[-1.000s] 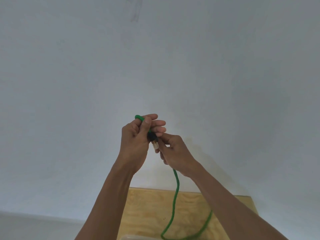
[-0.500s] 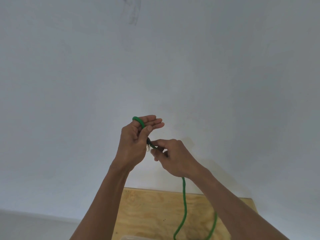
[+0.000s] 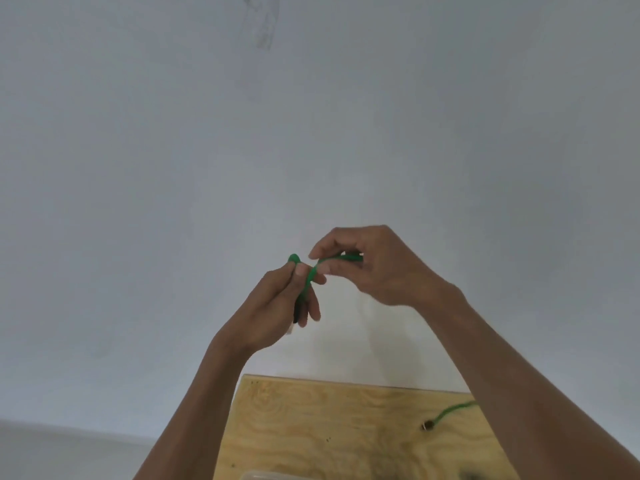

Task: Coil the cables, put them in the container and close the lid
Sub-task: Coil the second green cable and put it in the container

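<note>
You held the green cable (image 3: 313,273) up in front of the wall, your left hand (image 3: 273,306) gripping its looped end and your right hand (image 3: 374,268) pinching the next stretch beside it. Its far end lay on the desk (image 3: 311,427) below your right arm, and a clear container's (image 3: 263,475) edge showed at the bottom.

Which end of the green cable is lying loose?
The far connector end, resting on the plywood table; the other end is held in the left hand.
</note>
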The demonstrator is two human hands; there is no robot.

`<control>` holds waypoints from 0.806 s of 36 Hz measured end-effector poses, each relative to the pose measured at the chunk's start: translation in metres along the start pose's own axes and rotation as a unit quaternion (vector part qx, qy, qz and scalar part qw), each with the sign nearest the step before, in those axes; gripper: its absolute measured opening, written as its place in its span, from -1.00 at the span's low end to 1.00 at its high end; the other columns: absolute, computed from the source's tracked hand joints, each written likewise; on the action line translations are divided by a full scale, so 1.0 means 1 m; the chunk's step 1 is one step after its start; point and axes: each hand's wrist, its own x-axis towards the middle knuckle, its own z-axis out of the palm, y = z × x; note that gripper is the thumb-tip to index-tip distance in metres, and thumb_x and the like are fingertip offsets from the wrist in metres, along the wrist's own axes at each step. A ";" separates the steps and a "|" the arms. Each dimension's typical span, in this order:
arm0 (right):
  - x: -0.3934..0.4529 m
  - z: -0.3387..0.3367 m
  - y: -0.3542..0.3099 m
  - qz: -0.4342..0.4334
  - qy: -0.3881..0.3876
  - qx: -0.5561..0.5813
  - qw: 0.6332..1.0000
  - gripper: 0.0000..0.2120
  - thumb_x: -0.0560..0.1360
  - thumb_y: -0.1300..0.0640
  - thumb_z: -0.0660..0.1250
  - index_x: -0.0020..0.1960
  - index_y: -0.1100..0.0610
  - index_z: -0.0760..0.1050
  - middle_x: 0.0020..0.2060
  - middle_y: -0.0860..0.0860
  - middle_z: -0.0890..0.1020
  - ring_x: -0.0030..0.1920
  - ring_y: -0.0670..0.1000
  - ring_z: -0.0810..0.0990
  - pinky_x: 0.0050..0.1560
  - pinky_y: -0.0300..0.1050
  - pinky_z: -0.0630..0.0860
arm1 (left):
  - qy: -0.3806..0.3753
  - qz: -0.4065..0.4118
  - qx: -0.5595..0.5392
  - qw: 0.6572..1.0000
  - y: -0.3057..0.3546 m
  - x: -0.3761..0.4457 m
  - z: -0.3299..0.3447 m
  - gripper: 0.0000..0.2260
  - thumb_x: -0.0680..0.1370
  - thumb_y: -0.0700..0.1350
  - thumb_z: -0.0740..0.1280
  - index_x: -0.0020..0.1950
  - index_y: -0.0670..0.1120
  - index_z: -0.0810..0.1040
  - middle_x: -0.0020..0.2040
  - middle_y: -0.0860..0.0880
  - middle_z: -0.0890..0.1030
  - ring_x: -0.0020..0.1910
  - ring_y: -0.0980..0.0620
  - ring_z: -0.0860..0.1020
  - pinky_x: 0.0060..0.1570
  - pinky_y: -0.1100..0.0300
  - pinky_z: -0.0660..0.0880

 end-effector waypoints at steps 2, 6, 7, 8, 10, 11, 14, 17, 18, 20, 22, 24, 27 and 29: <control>0.006 -0.009 0.000 -0.005 0.033 0.055 0.998 -0.87 0.42 0.17 0.54 -0.05 0.11 0.67 -0.21 -0.11 0.71 -0.25 0.00 0.63 -0.19 -0.21 0.53 | -0.018 -0.008 -0.060 0.998 0.005 -0.004 0.006 -0.59 0.72 -0.01 -0.02 0.07 -0.19 0.56 -0.31 -0.13 0.63 -0.39 0.00 0.49 -0.33 0.22 0.43; 0.014 -0.018 0.003 -0.024 0.056 0.175 0.983 -0.83 0.31 0.30 0.59 -0.12 0.25 0.67 -0.30 0.06 0.70 -0.28 0.15 0.61 -0.19 -0.03 0.55 | -0.066 -0.005 -0.196 0.978 0.013 -0.008 0.015 -0.56 0.70 0.08 0.01 0.04 -0.17 0.58 -0.32 -0.17 0.58 -0.41 -0.01 0.43 -0.30 0.19 0.41; 0.017 -0.019 0.004 -0.032 0.061 0.203 0.977 -0.82 0.30 0.35 0.58 -0.13 0.30 0.66 -0.31 0.08 0.70 -0.27 0.11 0.63 -0.15 -0.02 0.58 | -0.072 -0.002 -0.232 0.970 0.015 -0.008 0.017 -0.56 0.69 0.09 0.02 0.03 -0.17 0.58 -0.33 -0.17 0.57 -0.42 -0.01 0.43 -0.30 0.20 0.41; 0.018 -0.019 0.004 -0.036 0.068 0.226 0.971 -0.82 0.30 0.39 0.57 -0.12 0.33 0.65 -0.32 0.09 0.69 -0.26 0.07 0.65 -0.12 -0.05 0.60 | -0.078 0.002 -0.258 0.963 0.018 -0.007 0.018 -0.57 0.68 0.08 0.03 0.03 -0.18 0.57 -0.34 -0.17 0.57 -0.43 0.00 0.43 -0.31 0.21 0.42; 0.022 -0.018 0.008 -0.033 0.082 0.261 0.961 -0.80 0.30 0.45 0.54 -0.10 0.35 0.65 -0.33 0.06 0.69 -0.26 0.00 0.67 -0.12 -0.15 0.64 | -0.095 0.017 -0.283 0.954 0.025 -0.006 0.020 -0.62 0.66 0.05 0.07 0.02 -0.21 0.54 -0.34 -0.15 0.59 -0.43 0.01 0.46 -0.30 0.23 0.44; 0.023 -0.015 0.010 -0.032 0.087 0.274 0.957 -0.80 0.31 0.46 0.53 -0.08 0.35 0.64 -0.33 0.02 0.69 -0.27 -0.03 0.68 -0.16 -0.21 0.62 | -0.107 0.028 -0.290 0.950 0.028 -0.005 0.021 -0.65 0.65 0.03 0.10 0.02 -0.21 0.53 -0.32 -0.14 0.61 -0.42 0.01 0.48 -0.29 0.24 0.46; 0.022 -0.006 0.018 -0.011 0.111 0.290 0.950 -0.86 0.37 0.29 0.53 -0.09 0.27 0.66 -0.31 -0.04 0.69 -0.28 -0.06 0.61 -0.26 -0.21 0.50 | -0.121 0.056 -0.328 0.935 0.035 -0.002 0.024 -0.77 0.63 -0.05 0.23 -0.01 -0.19 0.56 -0.23 -0.17 0.68 -0.34 -0.02 0.60 -0.18 0.21 0.54; 0.014 0.010 0.026 0.002 0.123 0.243 0.962 -0.83 0.47 0.20 0.43 -0.02 0.31 0.65 -0.22 0.12 0.68 -0.19 0.10 0.61 -0.16 -0.10 0.56 | -0.084 0.056 -0.381 0.919 0.041 0.004 0.029 -0.82 0.55 -0.12 0.33 -0.04 -0.22 0.64 -0.13 -0.22 0.71 -0.22 -0.07 0.70 -0.09 0.15 0.60; 0.010 0.016 0.030 -0.015 0.114 0.203 0.972 -0.87 0.53 0.27 0.37 0.00 0.32 0.63 -0.22 0.11 0.67 -0.19 0.06 0.63 -0.14 -0.15 0.58 | -0.072 0.051 -0.403 0.911 0.043 0.006 0.031 -0.82 0.50 -0.14 0.35 -0.05 -0.23 0.66 -0.11 -0.24 0.71 -0.20 -0.08 0.71 -0.08 0.14 0.62; -0.003 0.030 0.032 -0.038 0.118 0.123 0.985 -0.87 0.51 0.22 0.36 -0.10 0.30 0.62 -0.31 0.06 0.63 -0.29 -0.03 0.64 -0.24 -0.24 0.55 | -0.051 0.049 -0.437 0.896 0.048 0.012 0.035 -0.82 0.46 -0.17 0.37 -0.07 -0.25 0.69 -0.09 -0.25 0.71 -0.15 -0.09 0.72 -0.03 0.12 0.65; -0.008 0.045 0.031 0.001 0.113 0.170 0.979 -0.77 0.43 0.00 0.38 -0.27 0.14 0.61 -0.41 0.09 0.54 -0.41 0.01 0.57 -0.31 -0.17 0.47 | -0.025 0.052 -0.449 0.891 0.052 0.019 0.036 -0.84 0.48 -0.22 0.34 -0.06 -0.26 0.69 -0.05 -0.27 0.71 -0.11 -0.09 0.72 0.02 0.11 0.64; -0.013 0.054 0.023 0.044 0.075 0.175 0.981 -0.71 0.53 -0.03 0.34 -0.33 0.04 0.53 -0.45 0.12 0.48 -0.43 0.09 0.47 -0.35 -0.05 0.44 | 0.005 0.055 -0.450 0.891 0.055 0.026 0.033 -0.84 0.50 -0.25 0.31 -0.02 -0.27 0.64 0.01 -0.26 0.70 -0.03 -0.10 0.71 0.04 0.12 0.63; -0.024 0.065 0.020 0.144 0.074 0.239 0.957 -0.67 0.64 0.10 0.27 -0.30 0.10 0.51 -0.47 -0.01 0.52 -0.47 -0.01 0.38 -0.41 -0.12 0.38 | 0.022 0.057 -0.444 0.894 0.054 0.037 0.022 -0.83 0.51 -0.23 0.31 0.04 -0.27 0.59 0.05 -0.23 0.70 0.05 -0.10 0.69 0.10 0.14 0.60; -0.029 0.067 0.015 0.165 0.106 0.283 0.939 -0.74 0.61 0.06 0.31 -0.19 0.16 0.59 -0.41 -0.02 0.58 -0.48 -0.04 0.36 -0.44 -0.19 0.32 | 0.038 0.059 -0.406 0.911 0.050 0.045 0.015 -0.82 0.51 -0.21 0.32 0.04 -0.27 0.59 0.04 -0.22 0.70 0.06 -0.10 0.69 0.12 0.14 0.59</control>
